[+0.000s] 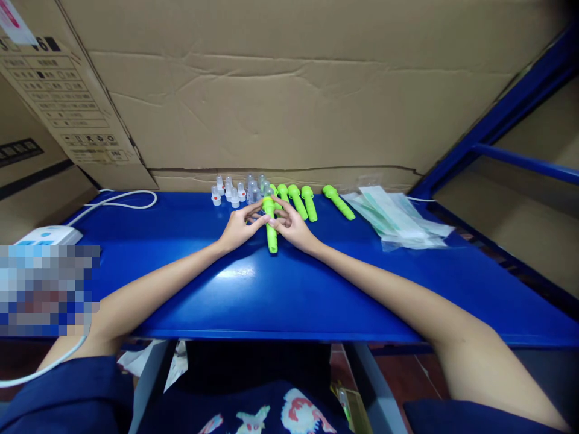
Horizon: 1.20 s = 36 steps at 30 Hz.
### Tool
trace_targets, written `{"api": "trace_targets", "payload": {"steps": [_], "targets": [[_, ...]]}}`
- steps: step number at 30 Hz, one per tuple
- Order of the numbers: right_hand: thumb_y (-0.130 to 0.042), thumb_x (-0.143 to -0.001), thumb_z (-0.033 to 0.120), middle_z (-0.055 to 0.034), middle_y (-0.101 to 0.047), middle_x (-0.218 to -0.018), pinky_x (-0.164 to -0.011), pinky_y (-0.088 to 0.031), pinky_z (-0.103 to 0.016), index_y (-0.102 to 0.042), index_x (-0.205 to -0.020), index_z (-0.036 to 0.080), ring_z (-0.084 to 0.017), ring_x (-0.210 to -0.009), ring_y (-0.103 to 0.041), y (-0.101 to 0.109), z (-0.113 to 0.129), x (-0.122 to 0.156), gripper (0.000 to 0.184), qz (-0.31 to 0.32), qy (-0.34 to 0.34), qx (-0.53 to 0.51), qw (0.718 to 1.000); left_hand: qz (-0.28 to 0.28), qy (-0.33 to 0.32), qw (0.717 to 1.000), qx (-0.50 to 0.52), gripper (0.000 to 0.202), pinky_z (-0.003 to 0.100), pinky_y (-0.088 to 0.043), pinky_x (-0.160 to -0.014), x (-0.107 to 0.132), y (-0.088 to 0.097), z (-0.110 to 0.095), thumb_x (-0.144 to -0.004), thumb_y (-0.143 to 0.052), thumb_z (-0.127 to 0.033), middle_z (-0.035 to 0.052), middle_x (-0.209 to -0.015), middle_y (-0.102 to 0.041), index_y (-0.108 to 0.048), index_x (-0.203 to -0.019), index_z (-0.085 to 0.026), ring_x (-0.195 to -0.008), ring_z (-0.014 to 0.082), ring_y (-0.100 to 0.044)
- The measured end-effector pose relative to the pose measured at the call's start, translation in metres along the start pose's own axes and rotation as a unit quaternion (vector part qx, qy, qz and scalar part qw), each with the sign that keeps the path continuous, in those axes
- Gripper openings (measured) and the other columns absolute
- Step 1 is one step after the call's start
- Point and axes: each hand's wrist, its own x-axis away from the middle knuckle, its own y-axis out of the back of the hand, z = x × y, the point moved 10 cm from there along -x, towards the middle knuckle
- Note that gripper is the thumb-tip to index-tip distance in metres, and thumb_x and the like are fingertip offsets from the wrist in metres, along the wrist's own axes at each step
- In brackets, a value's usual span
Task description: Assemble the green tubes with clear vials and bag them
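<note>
My left hand [239, 228] and my right hand [292, 226] meet at the middle of the blue table [316, 289]. Between their fingertips stands a bright green plastic tube [271, 232], tilted, its lower end resting on the table. Both hands pinch its upper part, with the other fingers spread. Just behind lie several more green tubes [307, 202] in a row. Left of those stands a cluster of small clear caps [235, 191] with red and white parts.
A stack of clear sealed pouches [398, 220] lies at the back right. A white power strip [47, 235] and its white cable [122, 199] sit at the left. Cardboard boxes [289, 90] wall the back; a blue metal frame [497, 120] rises at right.
</note>
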Motion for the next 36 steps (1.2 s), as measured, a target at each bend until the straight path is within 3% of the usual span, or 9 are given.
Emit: {"api": "trace_targets", "payload": {"steps": [6, 12, 23, 28, 32, 36], "targets": [[-0.075, -0.08, 0.052, -0.0095, -0.061, -0.125, -0.075, -0.058, -0.03, -0.036, -0.149, 0.031, -0.013, -0.079, -0.066, 0.0, -0.001, -0.001, 0.082, 0.004, 0.006, 0.003, 1.0, -0.011, -0.001, 1.0, 0.004, 0.061, 0.035, -0.059, -0.083, 0.001, 0.001, -0.002, -0.082, -0.073, -0.05, 0.0189, -0.128, -0.068, -0.063, -0.129, -0.011, -0.097, 0.0251, -0.074], [-0.076, -0.08, 0.05, -0.0085, -0.064, -0.119, -0.076, -0.058, -0.03, -0.037, -0.148, 0.03, -0.014, -0.081, -0.067, -0.001, -0.001, -0.001, 0.081, 0.011, 0.004, -0.013, 1.0, -0.018, 0.036, 0.999, -0.011, 0.073, 0.038, -0.059, -0.086, 0.002, 0.004, 0.005, -0.08, -0.075, -0.049, 0.0217, -0.129, -0.067, -0.056, -0.139, -0.01, -0.097, 0.0275, -0.074], [-0.071, -0.082, 0.055, -0.0113, -0.066, -0.122, -0.076, -0.059, -0.033, -0.029, -0.155, 0.028, -0.017, -0.085, -0.068, -0.005, -0.008, -0.003, 0.088, 0.041, -0.011, -0.018, 0.999, -0.009, 0.014, 0.998, -0.065, 0.056, 0.035, -0.057, -0.087, 0.002, 0.004, -0.006, -0.084, -0.071, -0.047, 0.0125, -0.127, -0.071, -0.065, -0.131, -0.016, -0.102, 0.0257, -0.072], [-0.072, -0.082, 0.055, -0.0118, -0.065, -0.121, -0.072, -0.059, -0.032, -0.03, -0.151, 0.029, -0.017, -0.083, -0.069, -0.002, -0.009, -0.003, 0.085, 0.025, -0.004, -0.017, 1.0, -0.013, 0.007, 0.995, -0.095, 0.059, 0.035, -0.056, -0.088, 0.002, 0.004, -0.005, -0.086, -0.069, -0.045, 0.0142, -0.125, -0.071, -0.061, -0.136, -0.014, -0.107, 0.0265, -0.07], [-0.075, -0.08, 0.053, -0.0118, -0.064, -0.124, -0.076, -0.06, -0.034, -0.029, -0.15, 0.03, -0.017, -0.084, -0.07, -0.002, -0.011, -0.003, 0.087, 0.019, -0.012, -0.023, 0.999, -0.011, 0.019, 0.997, -0.075, 0.067, 0.037, -0.056, -0.09, 0.0, 0.003, 0.002, -0.085, -0.07, -0.047, 0.0178, -0.135, -0.065, -0.055, -0.141, -0.014, -0.108, 0.0276, -0.069], [-0.076, -0.078, 0.053, -0.0135, -0.064, -0.126, -0.084, -0.059, -0.039, -0.028, -0.151, 0.028, -0.019, -0.088, -0.071, -0.001, -0.013, -0.004, 0.091, 0.016, -0.021, -0.024, 0.999, 0.002, 0.028, 0.998, -0.059, 0.065, 0.037, -0.055, -0.091, -0.001, 0.0, 0.007, -0.084, -0.07, -0.049, 0.0151, -0.125, -0.07, -0.059, -0.138, -0.013, -0.108, 0.0279, -0.068]]}}
